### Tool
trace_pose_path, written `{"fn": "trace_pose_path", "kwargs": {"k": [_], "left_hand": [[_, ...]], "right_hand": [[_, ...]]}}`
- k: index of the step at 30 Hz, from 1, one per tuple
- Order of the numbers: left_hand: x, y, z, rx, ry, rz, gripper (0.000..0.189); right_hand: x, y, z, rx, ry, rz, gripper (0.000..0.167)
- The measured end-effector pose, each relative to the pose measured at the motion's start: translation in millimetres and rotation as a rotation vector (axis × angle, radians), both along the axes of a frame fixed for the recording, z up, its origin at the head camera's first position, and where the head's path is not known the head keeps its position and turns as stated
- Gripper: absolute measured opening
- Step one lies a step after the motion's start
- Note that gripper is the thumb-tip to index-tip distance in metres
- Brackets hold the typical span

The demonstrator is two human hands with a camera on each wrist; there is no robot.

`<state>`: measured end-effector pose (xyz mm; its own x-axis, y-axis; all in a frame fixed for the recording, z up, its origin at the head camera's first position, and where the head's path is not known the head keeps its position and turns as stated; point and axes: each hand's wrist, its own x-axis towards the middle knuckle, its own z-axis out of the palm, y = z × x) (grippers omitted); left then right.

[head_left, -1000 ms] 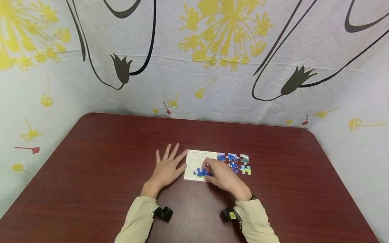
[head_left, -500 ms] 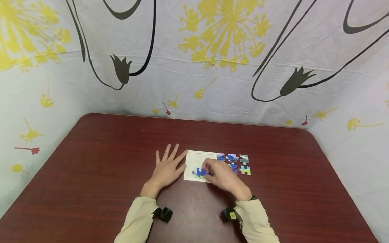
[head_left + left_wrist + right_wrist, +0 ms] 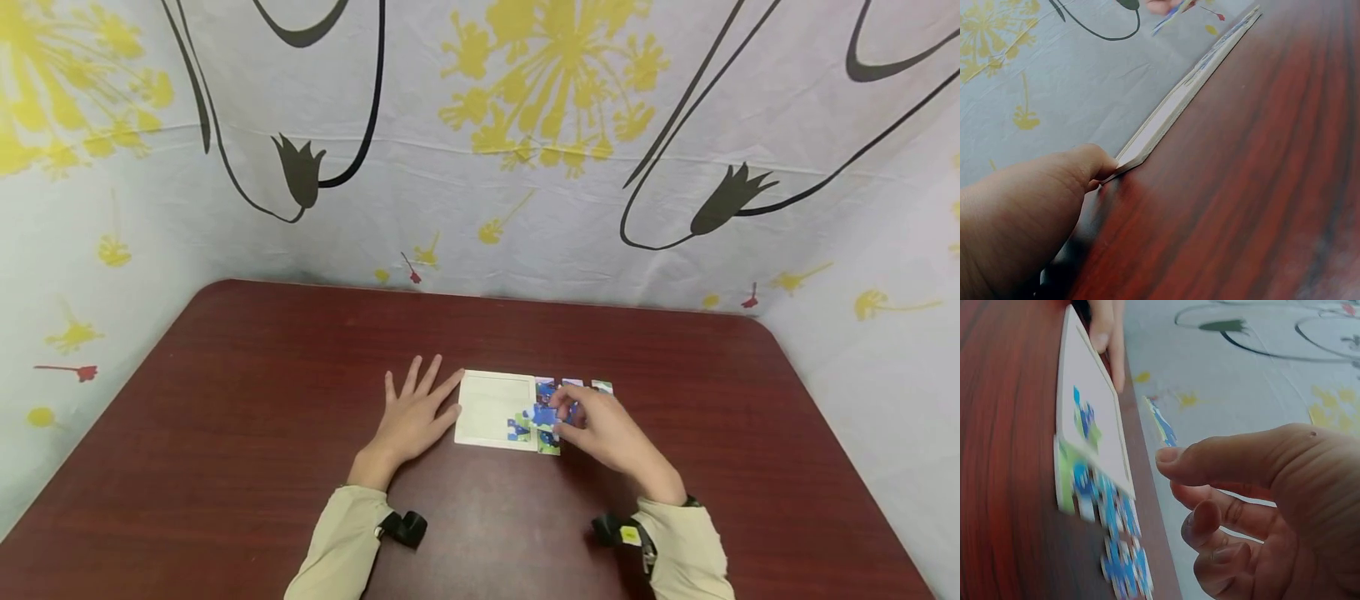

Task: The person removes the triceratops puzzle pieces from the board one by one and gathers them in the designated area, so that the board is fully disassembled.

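My left hand point(image 3: 408, 425) lies spread on the table, its thumb and index fingertip at the left edge of a shallow white puzzle tray point(image 3: 483, 398). In the left wrist view that thumb point(image 3: 1099, 161) touches the tray's corner. Between thumb and fingers of my right hand point(image 3: 607, 429) a blue jigsaw piece point(image 3: 543, 416) is pinched, raised over the tray's right edge. The right wrist view shows the piece point(image 3: 1161, 422) nearly edge-on, clear of the table. One green and blue piece point(image 3: 517, 428) sits in the tray's lower right corner.
Several loose jigsaw pieces point(image 3: 550, 444) lie along the tray's right side, partly hidden under my right hand. The dark red wooden table point(image 3: 300, 358) ends at the back against a patterned cloth point(image 3: 420, 192). A black strap point(image 3: 402, 528) is on each wrist.
My right hand has lifted and moved right, carrying the blue piece from above the tray's lower right to its right edge. The piece in the corner now shows. The left hand has stayed put.
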<state>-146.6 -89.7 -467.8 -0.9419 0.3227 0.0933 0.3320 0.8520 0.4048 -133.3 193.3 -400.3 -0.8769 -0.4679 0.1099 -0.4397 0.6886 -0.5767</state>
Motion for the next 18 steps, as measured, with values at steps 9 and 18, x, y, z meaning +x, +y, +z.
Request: {"fn": "trace_pose_path", "kwargs": {"k": [9,18], "left_hand": [[-0.8,-2.2,-0.8,-0.001,0.016,0.005,0.054],[-0.4,-0.1,-0.9,0.001,0.010,0.004,0.054]], "right_hand": [[11.4,38,-0.8,0.032,-0.102,-0.074,0.018],[13.2,49,-6.7,0.053,-0.174,-0.073,0.018]]}}
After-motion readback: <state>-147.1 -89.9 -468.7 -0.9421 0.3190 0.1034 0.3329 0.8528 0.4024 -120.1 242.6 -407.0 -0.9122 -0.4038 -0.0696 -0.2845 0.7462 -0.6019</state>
